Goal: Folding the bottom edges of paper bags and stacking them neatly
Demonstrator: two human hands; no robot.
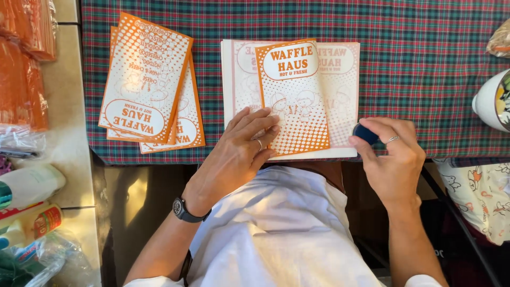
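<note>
Head view. Take the plaid tablecloth (pixel 425 69) as the landmark; everything of interest lies on it or at its near edge.

At the cloth's near edge, in the middle, sits a stack of pale paper bags (pixel 340 101), and on top of it lies one orange-and-white printed paper bag (pixel 292 101), its long axis running away from the person, slightly tilted, print the right way up to the viewer. The left hand (pixel 239 154) rests flat on the near left corner of this top bag, fingers spread and pressing down, not pinching anything; a ring shows on one finger and a dark wristwatch (pixel 183 210) on the wrist. The bag thus lies directly under and ahead of the left hand, which is the nearer of the two.

The right hand (pixel 393 159) is at the cloth's near edge, just right of the stack, fingers and thumb curled together around a small dark blue object (pixel 365 133); what it is cannot be told. It touches or nearly touches the stack's right edge.

Toward the cloth's far left lies a second, fanned pile of orange printed bags (pixel 151 85), about three, turned the other way round. How many pale bags are in the middle stack cannot be counted. At the cloth's right edge one white cup (pixel 486 101) shows partly.
</note>
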